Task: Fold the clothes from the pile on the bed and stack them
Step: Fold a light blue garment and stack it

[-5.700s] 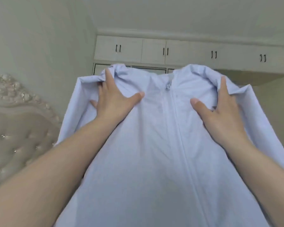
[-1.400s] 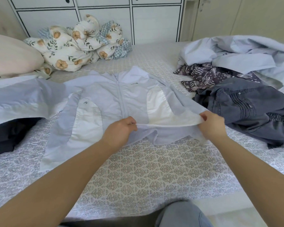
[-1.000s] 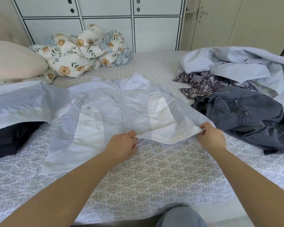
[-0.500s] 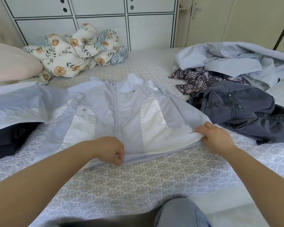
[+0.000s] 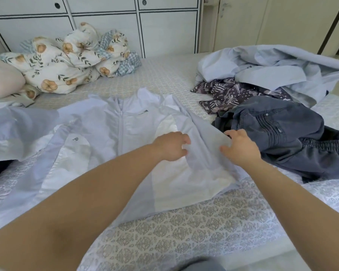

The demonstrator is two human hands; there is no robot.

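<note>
Jacket (image 5: 123,137) flat on bed (image 5: 184,227), left hand (image 5: 171,146) and right hand (image 5: 240,146) fingers pinching its sleeve.

Pale blue zip jacket (image 5: 114,133) lies front-up, spread on the bed, beside the seemingly unfolded clothes pile (image 5: 278,106).

We are in a bedroom of a home. A bed (image 5: 184,227) with a patterned grey-and-white cover fills most of the view. A crumpled floral quilt (image 5: 67,61) and a pale pink pillow (image 5: 2,81) lie at its far left side. White built-in cabinets (image 5: 106,22) with dark trim and round finger holes line the wall behind it, with plain cream wardrobe doors (image 5: 262,22) beside them. Everyday clothes (image 5: 272,106) heaped loosely on the bed point to a lived-in household.
</note>
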